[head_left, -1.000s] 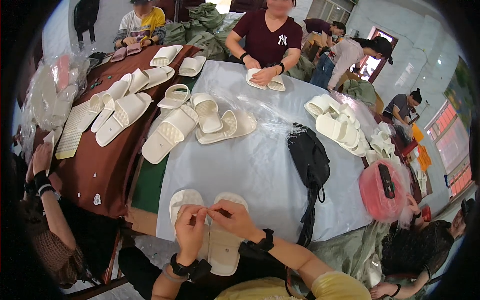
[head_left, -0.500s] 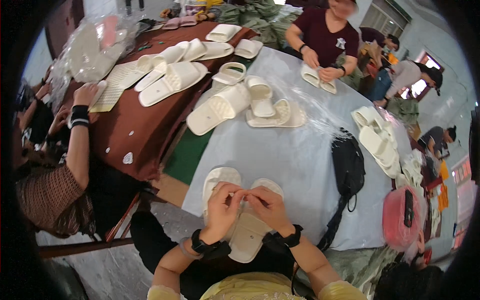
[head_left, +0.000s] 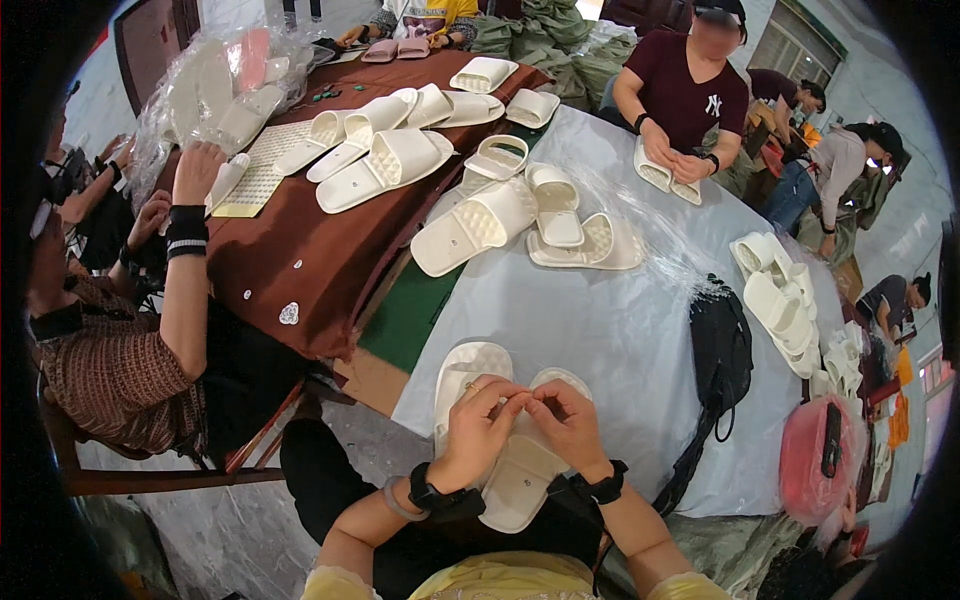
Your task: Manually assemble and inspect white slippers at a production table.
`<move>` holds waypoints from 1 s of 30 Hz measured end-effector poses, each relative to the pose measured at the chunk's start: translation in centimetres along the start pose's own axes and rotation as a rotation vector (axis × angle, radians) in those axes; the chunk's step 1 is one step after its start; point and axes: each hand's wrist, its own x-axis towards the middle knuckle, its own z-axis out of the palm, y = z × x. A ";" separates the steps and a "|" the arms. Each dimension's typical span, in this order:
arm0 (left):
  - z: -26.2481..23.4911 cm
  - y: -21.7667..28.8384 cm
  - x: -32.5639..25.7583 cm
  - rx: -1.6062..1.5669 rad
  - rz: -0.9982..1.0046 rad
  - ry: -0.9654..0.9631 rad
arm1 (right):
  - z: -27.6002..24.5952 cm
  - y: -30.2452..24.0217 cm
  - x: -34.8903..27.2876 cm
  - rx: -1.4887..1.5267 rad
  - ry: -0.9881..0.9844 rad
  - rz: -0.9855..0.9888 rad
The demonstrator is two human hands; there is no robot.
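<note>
A pair of cream slippers lies at the table's near edge, one slipper (head_left: 470,360) on the left and the other slipper (head_left: 518,492) beside it, sole-bed towards me. Above them my left hand (head_left: 480,428) and my right hand (head_left: 568,425) meet, thumbs and forefingers pinched together at the fingertips. Whatever they pinch is hidden or too small to make out. Both palms partly cover the slippers' straps. Farther up the table lie more cream slippers (head_left: 462,232) and a bundle of thin clear plastic strands (head_left: 665,255).
A black bag (head_left: 720,345) with a strap lies right of my hands. Stacked slippers (head_left: 780,305) and a pink plastic-wrapped case (head_left: 805,470) are at the right edge. Co-workers sit left, beside the brown-covered table (head_left: 310,255), and across from me, handling slippers.
The whole view has shifted, so the scene sits farther right. My hands stay joined above the slippers, with the fingers slightly rearranged.
</note>
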 end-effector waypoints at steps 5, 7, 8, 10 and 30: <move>-0.2 0.0 0.0 0.001 -0.035 -0.071 | 0.1 -0.2 -0.1 0.028 0.034 0.012; -0.2 -0.4 -0.2 0.033 -0.015 -0.073 | -0.1 -0.1 -0.1 0.001 0.015 0.009; -0.1 -0.5 -0.3 0.058 0.007 -0.089 | -0.3 0.0 -0.1 -0.030 0.013 0.009; 0.0 -0.4 -0.2 0.049 0.018 -0.068 | -0.2 0.0 -0.2 -0.002 0.004 0.018; -0.5 0.1 -0.1 0.001 0.029 -0.002 | -0.1 -1.0 -0.4 0.023 -0.026 0.029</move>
